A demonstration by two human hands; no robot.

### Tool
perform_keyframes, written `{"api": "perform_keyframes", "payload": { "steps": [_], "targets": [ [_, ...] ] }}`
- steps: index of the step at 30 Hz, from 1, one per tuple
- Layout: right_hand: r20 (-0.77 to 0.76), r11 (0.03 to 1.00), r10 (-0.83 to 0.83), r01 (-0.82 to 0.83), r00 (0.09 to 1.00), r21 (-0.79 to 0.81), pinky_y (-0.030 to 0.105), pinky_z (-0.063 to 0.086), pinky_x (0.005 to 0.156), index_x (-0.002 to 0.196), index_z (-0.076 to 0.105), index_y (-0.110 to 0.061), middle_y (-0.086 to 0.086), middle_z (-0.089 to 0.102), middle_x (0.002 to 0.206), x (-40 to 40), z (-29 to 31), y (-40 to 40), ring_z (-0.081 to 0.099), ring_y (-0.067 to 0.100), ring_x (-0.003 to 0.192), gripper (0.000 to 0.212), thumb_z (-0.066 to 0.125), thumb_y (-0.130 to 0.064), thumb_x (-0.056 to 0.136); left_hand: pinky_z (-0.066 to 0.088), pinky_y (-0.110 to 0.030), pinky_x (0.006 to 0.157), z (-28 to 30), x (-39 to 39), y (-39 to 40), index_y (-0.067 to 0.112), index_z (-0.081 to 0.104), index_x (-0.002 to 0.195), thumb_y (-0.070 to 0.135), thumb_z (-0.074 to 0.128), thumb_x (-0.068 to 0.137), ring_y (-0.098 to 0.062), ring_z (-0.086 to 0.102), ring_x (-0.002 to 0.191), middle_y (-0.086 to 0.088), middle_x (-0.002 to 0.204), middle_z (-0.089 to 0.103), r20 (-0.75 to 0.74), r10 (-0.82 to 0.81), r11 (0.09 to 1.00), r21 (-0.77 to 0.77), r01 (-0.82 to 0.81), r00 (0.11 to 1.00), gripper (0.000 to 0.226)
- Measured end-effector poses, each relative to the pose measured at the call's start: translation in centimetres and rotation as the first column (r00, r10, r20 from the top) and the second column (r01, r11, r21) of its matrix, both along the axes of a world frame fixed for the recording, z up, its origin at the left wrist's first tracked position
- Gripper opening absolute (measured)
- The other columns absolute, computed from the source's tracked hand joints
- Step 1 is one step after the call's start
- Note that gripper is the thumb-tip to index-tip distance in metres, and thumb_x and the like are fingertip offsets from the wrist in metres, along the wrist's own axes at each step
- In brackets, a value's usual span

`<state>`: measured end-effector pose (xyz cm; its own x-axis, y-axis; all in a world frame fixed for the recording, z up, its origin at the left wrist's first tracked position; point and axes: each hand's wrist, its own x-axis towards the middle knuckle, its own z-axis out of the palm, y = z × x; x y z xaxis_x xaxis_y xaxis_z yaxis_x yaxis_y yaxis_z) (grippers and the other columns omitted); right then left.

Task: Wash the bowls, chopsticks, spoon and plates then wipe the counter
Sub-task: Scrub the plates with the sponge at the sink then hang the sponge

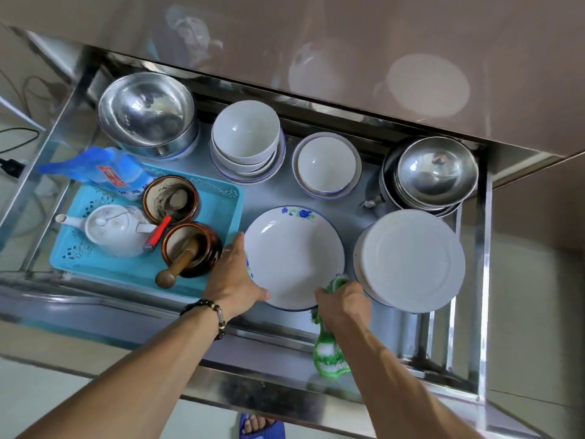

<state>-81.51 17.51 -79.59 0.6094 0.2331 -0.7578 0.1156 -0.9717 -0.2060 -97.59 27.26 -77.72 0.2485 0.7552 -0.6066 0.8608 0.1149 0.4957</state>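
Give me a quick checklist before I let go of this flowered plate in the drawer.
1. Left hand holds the flowered plate by its left rim: ok.
2. Right hand grips the green cloth at the plate's near right rim: ok.
3. Plate resting flat on the drawer floor: cannot tell; its underside is hidden.
4. Plate apart from the white plate stack on its right: ok, a narrow gap shows.
5. Plate apart from the blue tray on its left: cannot tell; the left hand covers that edge.
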Motion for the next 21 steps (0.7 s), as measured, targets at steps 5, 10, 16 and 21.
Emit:
{"api": "perform_keyframes", "payload": {
  "steps": [5, 10, 16, 21],
  "targets": [
    [0.027, 0.998, 0.055, -0.055, 0.998, 0.002, 0.033, 0.05, 0.084, 0.119, 0.062, -0.008, 0.015, 0.067, 0.118, -0.2, -0.1, 0.3, 0.065, 0.033, 0.107, 0.045, 0.067, -0.042, 0.091, 0.038, -0.033, 0.103, 0.5, 0.7, -0.1, 0.009, 0.018, 0.153, 0.019, 0.095, 0.062, -0.03, 0.045, 0.131, -0.013, 0.145, 0.041, -0.09, -0.067, 0.997, 0.026, 0.069, 0.994, 0.119],
    [0.066, 0.987, 0.158, -0.158, 0.985, -0.003, 0.035, 0.051, 0.088, 0.123, 0.058, -0.008, 0.014, 0.065, 0.12, -0.2, 0.4, 0.2, 0.063, 0.033, 0.111, 0.043, 0.059, -0.041, 0.096, 0.035, -0.039, 0.112, 0.2, 1.2, -0.5, 0.005, 0.006, 0.157, 0.021, 0.094, 0.067, -0.031, 0.036, 0.142, -0.016, 0.156, 0.028, -0.144, -0.109, 0.994, 0.017, 0.112, 0.984, 0.127],
    [0.112, 0.98, 0.196, -0.198, 0.974, 0.01, 0.035, 0.048, 0.085, 0.121, 0.054, -0.004, 0.017, 0.063, 0.124, -0.3, 2.6, -0.6, 0.06, 0.037, 0.114, 0.033, 0.054, -0.029, 0.099, 0.039, -0.038, 0.109, 0.5, 1.4, -0.6, 0.006, 0.005, 0.156, 0.023, 0.093, 0.068, -0.032, 0.043, 0.135, -0.016, 0.152, 0.029, -0.188, -0.142, 0.989, 0.015, 0.147, 0.972, 0.125],
    [0.136, 0.976, 0.189, -0.201, 0.973, 0.08, 0.033, 0.043, 0.08, 0.116, 0.054, -0.006, 0.016, 0.064, 0.118, -0.4, 4.3, -0.6, 0.06, 0.037, 0.11, 0.033, 0.056, -0.032, 0.095, 0.043, -0.037, 0.106, 0.9, 1.5, -0.7, 0.005, 0.021, 0.149, 0.029, 0.087, 0.075, -0.033, 0.052, 0.125, -0.017, 0.149, 0.032, -0.173, -0.143, 0.989, 0.0, 0.145, 0.974, 0.102]
  ]
}}
